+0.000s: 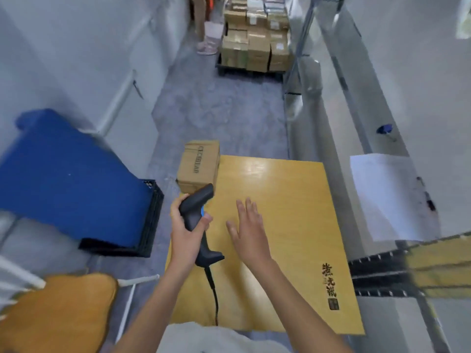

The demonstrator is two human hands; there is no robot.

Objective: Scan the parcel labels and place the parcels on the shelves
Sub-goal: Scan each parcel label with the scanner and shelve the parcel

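Now | L hand (184, 234) grips black scanner (197, 212) | R hand (248, 230) spread | brown carton (200, 165), table (280, 200) corner

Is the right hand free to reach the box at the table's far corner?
Probably yes. The right hand is open and empty over the bare table; nothing lies between it and the box.

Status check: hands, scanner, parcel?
Left hand grips scanner. Right hand open over the yellow table. Cardboard parcel at far-left table corner, untouched. Nothing blocking.
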